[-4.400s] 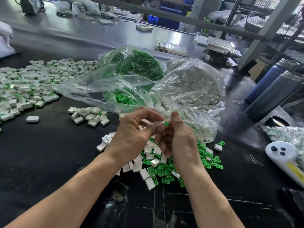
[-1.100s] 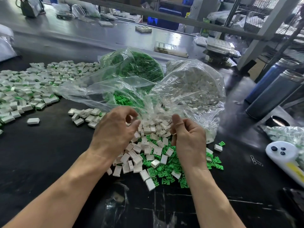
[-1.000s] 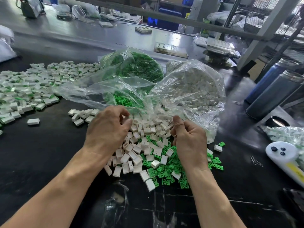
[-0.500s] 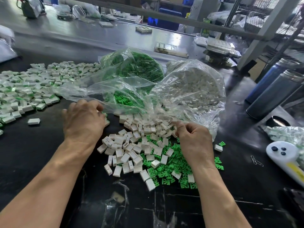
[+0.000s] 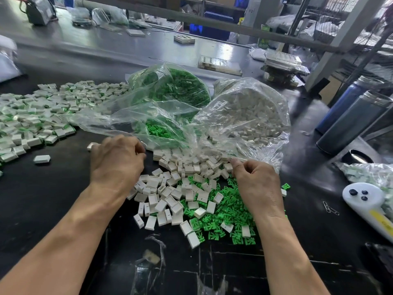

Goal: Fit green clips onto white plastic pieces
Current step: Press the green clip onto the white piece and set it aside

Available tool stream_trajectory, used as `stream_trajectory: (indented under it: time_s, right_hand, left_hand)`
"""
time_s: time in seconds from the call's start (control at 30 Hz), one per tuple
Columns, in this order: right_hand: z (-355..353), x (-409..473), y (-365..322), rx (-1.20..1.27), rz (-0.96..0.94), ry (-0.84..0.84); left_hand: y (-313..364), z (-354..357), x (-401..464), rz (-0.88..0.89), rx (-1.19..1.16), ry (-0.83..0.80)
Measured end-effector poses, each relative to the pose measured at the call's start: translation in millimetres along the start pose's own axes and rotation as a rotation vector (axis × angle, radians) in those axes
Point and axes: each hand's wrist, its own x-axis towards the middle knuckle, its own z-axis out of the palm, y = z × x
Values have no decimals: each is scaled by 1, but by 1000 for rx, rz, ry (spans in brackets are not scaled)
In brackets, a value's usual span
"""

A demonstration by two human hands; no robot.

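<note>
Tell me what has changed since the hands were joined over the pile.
The hands have parted. The left hand swung left and down to the black table; what it holds is hidden. The right hand dropped onto the loose green plastic clips, fingers curled. Both clear plastic bags and the white plastic pieces stayed put.

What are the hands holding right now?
Cannot be told: the left hand and right hand are curled, backs up, over the loose pile, hiding their fingertips.
</note>
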Motion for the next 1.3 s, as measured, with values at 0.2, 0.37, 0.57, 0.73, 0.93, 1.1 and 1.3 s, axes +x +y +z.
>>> stream_trajectory:
  time_s: [0.2, 0.37, 0.57, 0.73, 0.93, 1.1, 1.3]
  right_hand:
    - [-11, 1, -1, -170, 19, -27]
    - [-16, 1, -3, -212, 45, -41]
    - [-18, 2, -3, -275, 50, -97]
    - [-16, 1, -4, -299, 55, -145]
    - [-8, 0, -8, -332, 40, -136]
    - [-5, -2, -9, -364, 35, -125]
    - [-4, 1, -8, -411, 1, -62]
  left_hand:
    - [6, 16, -5, 125, -32, -43]
    - [6, 25, -6, 155, 29, -45]
    - [8, 25, -7, 178, -56, -26]
    - [10, 21, -9, 174, -61, -31]
    - [10, 20, -10, 126, -92, -71]
    - [12, 19, -11, 64, -172, -153]
    - [14, 16, -12, 28, -202, -207]
